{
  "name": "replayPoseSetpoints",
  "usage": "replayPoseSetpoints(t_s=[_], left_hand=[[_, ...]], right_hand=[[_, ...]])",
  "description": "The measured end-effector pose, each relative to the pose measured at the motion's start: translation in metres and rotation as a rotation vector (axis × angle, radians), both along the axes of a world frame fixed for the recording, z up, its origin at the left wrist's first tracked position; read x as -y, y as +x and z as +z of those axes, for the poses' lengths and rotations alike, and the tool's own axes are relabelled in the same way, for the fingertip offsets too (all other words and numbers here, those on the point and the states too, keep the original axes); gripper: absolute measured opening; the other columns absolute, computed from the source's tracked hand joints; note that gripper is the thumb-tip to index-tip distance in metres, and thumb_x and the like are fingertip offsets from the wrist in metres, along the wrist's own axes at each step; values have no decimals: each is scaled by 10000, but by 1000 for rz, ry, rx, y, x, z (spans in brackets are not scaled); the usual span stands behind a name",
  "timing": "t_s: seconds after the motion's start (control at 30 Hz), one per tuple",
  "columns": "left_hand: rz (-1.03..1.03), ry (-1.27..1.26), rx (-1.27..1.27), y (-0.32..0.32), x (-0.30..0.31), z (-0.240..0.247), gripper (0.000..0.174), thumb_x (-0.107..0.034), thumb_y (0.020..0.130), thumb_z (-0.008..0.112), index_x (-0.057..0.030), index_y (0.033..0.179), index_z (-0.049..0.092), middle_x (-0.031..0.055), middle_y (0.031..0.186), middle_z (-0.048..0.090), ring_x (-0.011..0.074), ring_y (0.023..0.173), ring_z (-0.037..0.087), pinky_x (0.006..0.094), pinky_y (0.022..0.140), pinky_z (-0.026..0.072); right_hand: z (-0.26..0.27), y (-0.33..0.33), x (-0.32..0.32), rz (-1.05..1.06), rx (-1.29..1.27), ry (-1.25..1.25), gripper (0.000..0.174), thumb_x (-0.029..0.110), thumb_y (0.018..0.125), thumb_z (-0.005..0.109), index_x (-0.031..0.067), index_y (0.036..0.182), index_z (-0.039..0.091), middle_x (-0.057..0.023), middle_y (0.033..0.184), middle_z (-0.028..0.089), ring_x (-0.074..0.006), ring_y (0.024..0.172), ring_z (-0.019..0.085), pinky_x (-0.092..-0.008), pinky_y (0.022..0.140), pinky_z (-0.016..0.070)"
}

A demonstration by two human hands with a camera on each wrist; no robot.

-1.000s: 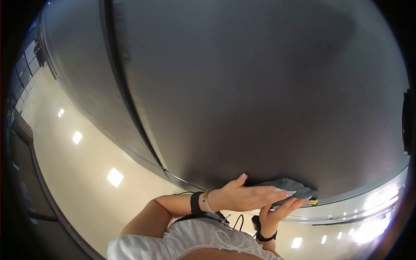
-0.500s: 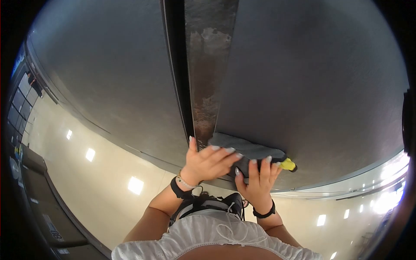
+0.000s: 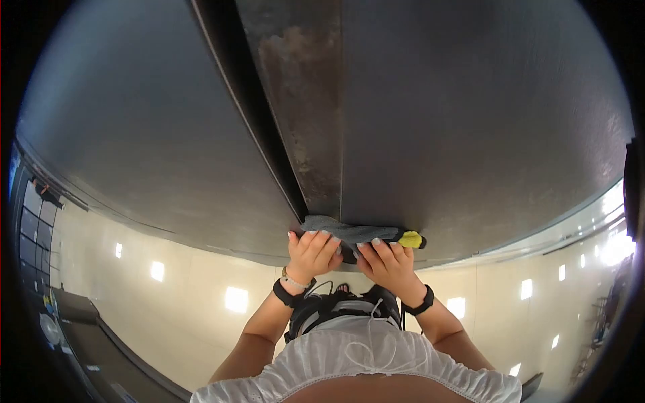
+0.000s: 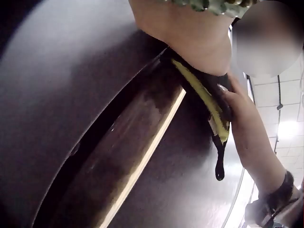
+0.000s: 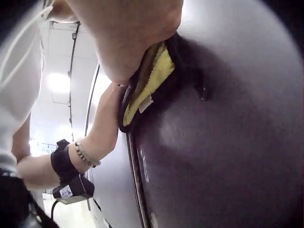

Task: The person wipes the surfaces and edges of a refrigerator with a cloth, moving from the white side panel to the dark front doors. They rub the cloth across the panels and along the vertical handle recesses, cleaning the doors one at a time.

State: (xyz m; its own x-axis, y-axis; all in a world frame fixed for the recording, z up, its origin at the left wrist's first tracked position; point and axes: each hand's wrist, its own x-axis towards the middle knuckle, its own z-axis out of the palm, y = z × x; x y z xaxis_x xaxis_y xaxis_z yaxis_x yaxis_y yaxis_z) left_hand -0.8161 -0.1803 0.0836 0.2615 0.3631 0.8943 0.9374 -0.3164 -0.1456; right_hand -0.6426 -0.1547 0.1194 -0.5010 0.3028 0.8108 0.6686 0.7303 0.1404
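Note:
A folded grey cloth (image 3: 353, 232) with a yellow underside lies against a large dark grey panel (image 3: 457, 134), its yellow corner (image 3: 411, 240) sticking out at the right. My left hand (image 3: 313, 255) grips the cloth's left part, fingers bent over it, at the foot of a scuffed metal strip (image 3: 302, 107). Close beside it, my right hand (image 3: 391, 269) holds the right part with its fingertips over the edge. In the left wrist view, the right thumb (image 4: 225, 91) sits against the cloth, with a dark loop dangling below. Yellow lining (image 5: 154, 78) shows in the right wrist view.
A dark gap (image 3: 252, 94) runs along the strip, with another grey panel (image 3: 148, 134) left of it. Pale glossy floor (image 3: 195, 269) lies below. Dark boxes (image 3: 121, 356) stand at the lower left, and a person (image 3: 46, 191) is far off at the left.
Both hands and the cloth have moved left along the panel to the metal strip. The cloth has become more bunched, and the view has swung so the strip shows.

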Motion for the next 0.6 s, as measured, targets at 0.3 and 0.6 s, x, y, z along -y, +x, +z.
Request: replayPoseSetpoints(t_s=[0.3, 0.6], left_hand=[[59, -226, 127, 7, 12, -50, 271, -199, 609, 551, -144, 873, 520, 26, 904, 487, 182, 879, 456, 456, 929, 158], [29, -118, 154, 26, 3, 9, 414, -233, 623, 532, -93, 1009, 476, 126, 1063, 431, 305, 1130, 285, 511, 952, 42]], right_hand=[[-27, 8, 4, 38, 176, -124, 328, 210, 666, 499, 254, 988, 549, 123, 1073, 440, -58, 942, 395, -221, 756, 310], [19, 11, 2, 25, -18, -68, 352, 210, 691, 470, 217, 1038, 525, 75, 1124, 445, -98, 1009, 381, -341, 926, 176]])
